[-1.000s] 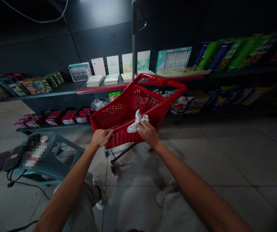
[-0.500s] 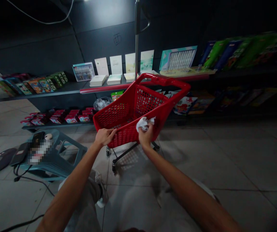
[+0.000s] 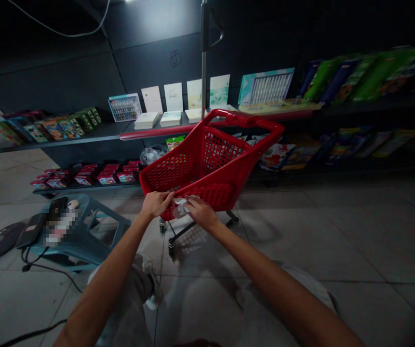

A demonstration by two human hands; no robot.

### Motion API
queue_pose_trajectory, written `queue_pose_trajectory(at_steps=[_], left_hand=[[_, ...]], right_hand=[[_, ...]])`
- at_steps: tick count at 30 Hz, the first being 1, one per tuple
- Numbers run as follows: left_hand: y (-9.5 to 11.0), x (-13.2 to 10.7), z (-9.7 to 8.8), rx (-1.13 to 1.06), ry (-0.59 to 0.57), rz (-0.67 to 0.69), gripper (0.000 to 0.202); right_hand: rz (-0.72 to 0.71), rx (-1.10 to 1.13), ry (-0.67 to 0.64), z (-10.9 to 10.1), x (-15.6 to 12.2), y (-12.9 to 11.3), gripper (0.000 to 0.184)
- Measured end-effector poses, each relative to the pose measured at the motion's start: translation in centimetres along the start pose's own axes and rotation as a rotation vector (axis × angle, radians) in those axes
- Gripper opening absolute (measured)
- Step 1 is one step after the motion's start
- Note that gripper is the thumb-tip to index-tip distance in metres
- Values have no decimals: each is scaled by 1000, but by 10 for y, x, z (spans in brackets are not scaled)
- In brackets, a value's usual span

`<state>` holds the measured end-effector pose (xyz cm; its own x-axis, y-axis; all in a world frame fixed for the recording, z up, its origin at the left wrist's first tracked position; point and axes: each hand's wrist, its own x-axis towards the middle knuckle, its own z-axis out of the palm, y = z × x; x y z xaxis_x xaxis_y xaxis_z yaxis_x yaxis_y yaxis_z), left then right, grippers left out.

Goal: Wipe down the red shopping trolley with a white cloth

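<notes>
A red plastic shopping cart (image 3: 225, 164) stands in front of me, its perforated side toward me and its handle at the upper right. My left hand (image 3: 155, 204) grips the near top rim close to the cart's left end, fingers over the edge. My right hand (image 3: 200, 212) is closed on a crumpled white tissue (image 3: 181, 208) and presses it against the outside of the near side wall, just right of my left hand. Parts of the right fingers are hidden by the tissue.
Behind the cart runs a dark shelf (image 3: 99, 135) with books, boxes and bags. At left a grey-blue plastic stool (image 3: 102, 217) carries a power bank-like dark device and other items. A black cable (image 3: 59, 272) trails on the floor. A metal pole (image 3: 204, 72) rises behind the cart.
My right hand has slid left and down along the cart's near side with the tissue, ending near my left hand. The left hand and the cart have stayed almost still.
</notes>
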<state>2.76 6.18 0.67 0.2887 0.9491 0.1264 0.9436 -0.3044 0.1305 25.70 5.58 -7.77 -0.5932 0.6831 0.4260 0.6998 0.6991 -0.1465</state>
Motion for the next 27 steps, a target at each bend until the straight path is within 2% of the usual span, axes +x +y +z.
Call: queue_pose_trajectory(at_steps=[3,6,9,12,17,22,24,27], left_hand=[[-1,1,-1,-6,-2,10,68],[-1,1,-2,-8,-3,11,68],[0,1,-2,3,-12,3,68],[2,2,-1,9,-16,-9,66],[2,1,3,-9,9,-5,64],[1,0,5,12,18,-1,66],[2,0,4,24,16,-1,66],[4,0,3,44,3,-17,68]], right_hand=[[66,-67,52,-23,-14,44,33],[219,-63,171,-40,-31,89,36],[427,-16,369,-47,-42,127,34],[605,58,544,-44,-44,145,31],[796,197,805,-26,-30,139,28],[1145,383,1049,3,-14,129,36],[1325,523,1069,17,-9,118,42],[1506,810,907,44,0,84,46]])
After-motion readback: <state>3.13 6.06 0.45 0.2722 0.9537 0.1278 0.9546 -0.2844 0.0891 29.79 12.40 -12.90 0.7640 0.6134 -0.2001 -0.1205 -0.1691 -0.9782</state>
